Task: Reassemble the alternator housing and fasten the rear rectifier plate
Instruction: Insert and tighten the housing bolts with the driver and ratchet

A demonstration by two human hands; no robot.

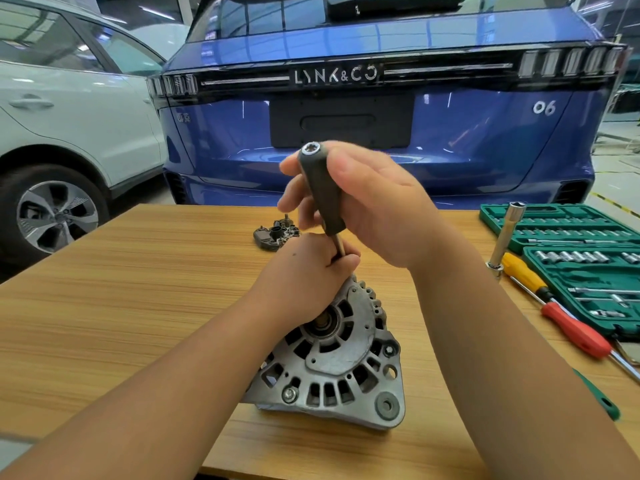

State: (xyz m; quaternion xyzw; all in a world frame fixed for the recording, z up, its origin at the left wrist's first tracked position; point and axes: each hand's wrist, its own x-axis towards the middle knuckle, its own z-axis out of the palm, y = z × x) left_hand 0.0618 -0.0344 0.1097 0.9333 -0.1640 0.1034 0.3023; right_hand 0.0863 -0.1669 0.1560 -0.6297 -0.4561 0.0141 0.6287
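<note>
Head view: right hand (pixel 367 206) grips the driver handle (pixel 320 192); left hand (pixel 311 275) pinches its shaft, guiding the tip onto the alternator housing (pixel 343 355) near the table's front edge.

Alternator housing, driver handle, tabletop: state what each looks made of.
Alternator housing: likely cast aluminium, dull grey, grainy and scuffed, with moulded vent slots.
Driver handle: apparently matte black plastic or rubber, with a bright metal socket at its end.
Tabletop: wood-look surface, probably laminate, with uniform streaked grain.
</note>
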